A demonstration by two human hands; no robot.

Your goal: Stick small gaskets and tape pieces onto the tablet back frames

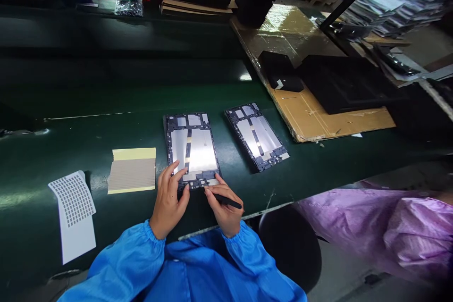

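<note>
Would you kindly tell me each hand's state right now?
Left hand: open, touching the opened device.
Right hand: closed, holding a black pen-like tool.

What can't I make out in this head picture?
Head view:
Lower-left edge of the left black-and-silver rectangular device: partly hidden by the left hand.
Black pen-like tool: tip too small, shaft partly covered by the right hand.
White sheet of small dark stickers: any print too small.
Co-worker in glossy pink cloth: cut off by right edge.

Bright blue, shiny smock [198,269] with long, loose sleeves [120,259] and gathered cuffs [153,232]
</note>
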